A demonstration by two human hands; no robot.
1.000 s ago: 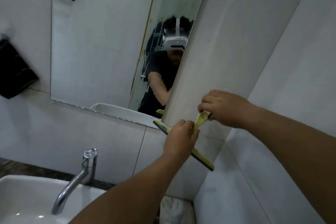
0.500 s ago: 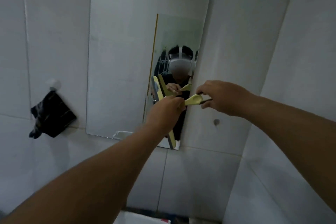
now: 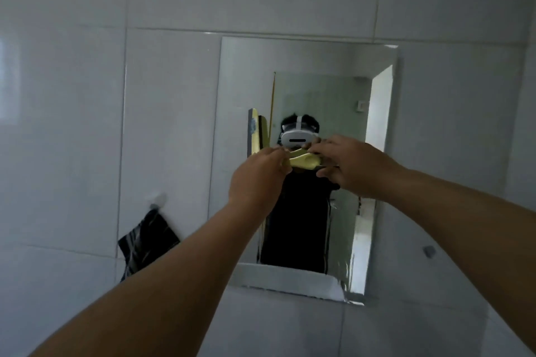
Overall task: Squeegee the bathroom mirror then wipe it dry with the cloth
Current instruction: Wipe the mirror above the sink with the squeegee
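Up it goes: both hands have raised the yellow plastic squeegee (image 3: 301, 161) from the mirror's lower corner to mid-glass on the frameless wall mirror (image 3: 307, 90). Left hand (image 3: 258, 180) and right hand (image 3: 353, 168) grip its handle, blade upright at left — first stroke looks imminent.

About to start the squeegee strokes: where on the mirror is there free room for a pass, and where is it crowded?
Free: the mirror's left strip, between its left edge and the squeegee, and the band above both hands up to the top edge. Crowded: mid-mirror, where the left hand and right hand grip the squeegee together. The cloth hangs on the wall, left of the mirror.
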